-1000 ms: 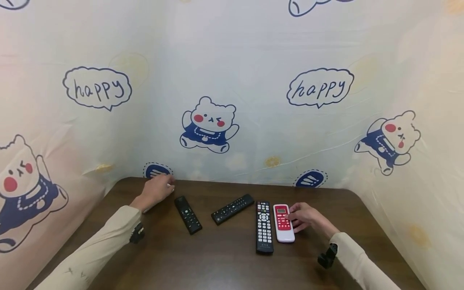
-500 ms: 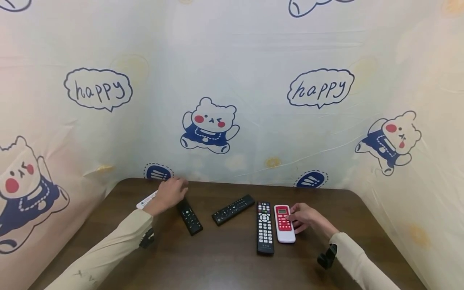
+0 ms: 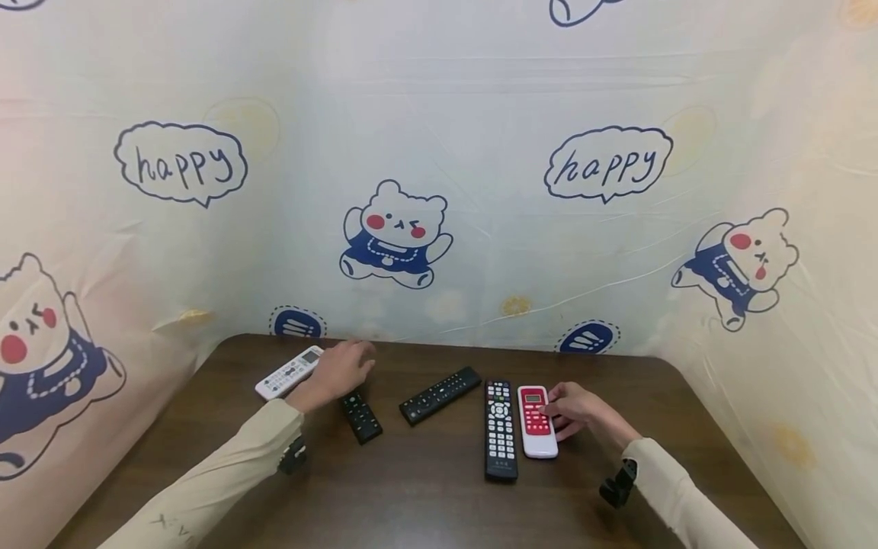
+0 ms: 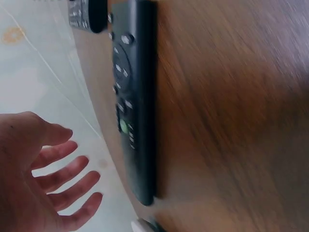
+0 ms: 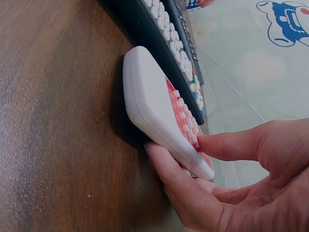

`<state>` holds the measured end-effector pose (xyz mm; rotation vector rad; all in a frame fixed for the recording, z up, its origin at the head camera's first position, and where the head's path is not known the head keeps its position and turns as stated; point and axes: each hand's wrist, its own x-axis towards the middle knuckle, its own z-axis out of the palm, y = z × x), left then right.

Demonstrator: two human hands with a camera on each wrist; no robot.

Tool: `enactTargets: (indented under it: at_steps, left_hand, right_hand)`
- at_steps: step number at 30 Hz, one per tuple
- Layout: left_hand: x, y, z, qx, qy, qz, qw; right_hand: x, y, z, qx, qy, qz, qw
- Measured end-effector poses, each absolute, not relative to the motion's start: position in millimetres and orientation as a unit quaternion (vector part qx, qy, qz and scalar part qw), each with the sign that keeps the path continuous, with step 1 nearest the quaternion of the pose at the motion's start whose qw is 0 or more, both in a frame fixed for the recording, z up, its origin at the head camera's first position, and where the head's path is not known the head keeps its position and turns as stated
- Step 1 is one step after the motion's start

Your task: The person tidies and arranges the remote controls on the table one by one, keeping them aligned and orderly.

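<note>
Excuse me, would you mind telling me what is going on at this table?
A person has both hands over a brown table with five remotes on it. The right hand pinches the red-and-white remote, thumb on its button face. The left hand hovers with fingers relaxed near the leftmost black remote, holding nothing. The white remote lies just left of that hand. A slanted black remote and a long white-buttoned remote lie between the hands, untouched.
</note>
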<state>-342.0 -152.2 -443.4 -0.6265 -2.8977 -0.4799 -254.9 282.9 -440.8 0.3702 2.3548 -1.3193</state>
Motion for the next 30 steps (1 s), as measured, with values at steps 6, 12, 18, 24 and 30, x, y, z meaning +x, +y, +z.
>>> enactTargets:
  at_steps: [6,12,18,24,30]
  left_hand:
    - [-339.4,-138.8,-430.0,-0.216,-0.959,-0.185,0.013]
    - [-329.5,-123.3,-434.2,-0.256,-0.940,-0.211,-0.076]
    - [-321.4,-117.6,-436.4,-0.267,-0.922,-0.225,-0.168]
    - [-319.4,-114.0,-438.0,-0.269,-0.922,-0.221,-0.167]
    - [-316.1,-104.6,-447.6,-0.253,-0.927,-0.230,-0.152]
  right_hand:
    - [-257.4,283.1,-438.3,0.125,0.845,-0.473,0.216]
    - [-259.2,285.7,-436.9,0.123,0.846,-0.467,0.226]
    - [-258.8,285.6,-436.6,0.122,0.844,-0.469,0.229]
    - [-259.3,284.8,-436.9,0.117,0.847,-0.465,0.228]
    - [-260.4,285.1,-436.8,0.118,0.847,-0.462,0.236]
